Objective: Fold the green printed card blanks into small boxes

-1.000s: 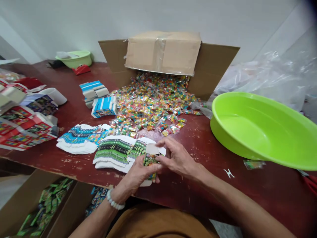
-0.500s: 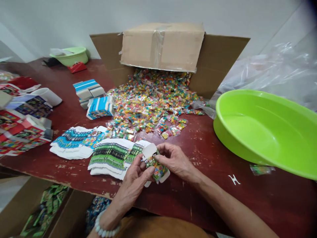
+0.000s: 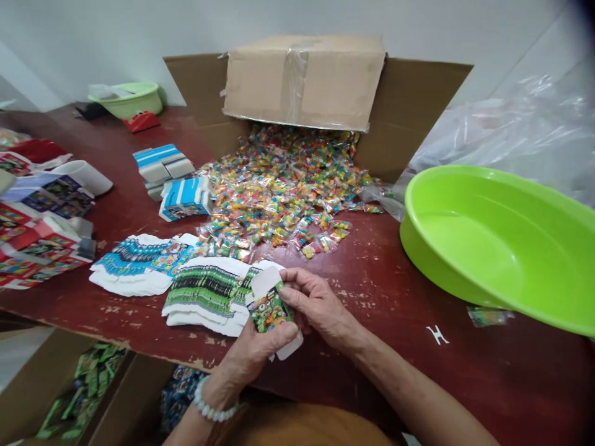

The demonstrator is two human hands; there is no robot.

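Note:
A small green printed candy box [image 3: 269,308] with white end flaps unfolded is between my two hands, over the table's front edge. My left hand [image 3: 260,347] grips its lower part, the thumb lying across the printed face. At its upper right edge, my right hand [image 3: 316,303] pinches the carton with thumb and fingers. Just left lies a fanned row of flat green cartons [image 3: 204,297]. A similar row of blue cartons [image 3: 139,263] is beyond it. Behind them spread many small clear packets of colourful candy [image 3: 279,192].
An open cardboard box [image 3: 302,80] lies on its side at the back, packets spilling out. A big green basin [image 3: 465,260] stands at the right. Banded carton stacks [image 3: 186,198] sit at the left. Below the table edge, boxes hold filled green packs [image 3: 88,384].
The green candy box has turned so its printed face shows more fully and has shifted slightly left. My left thumb now lies across its lower face.

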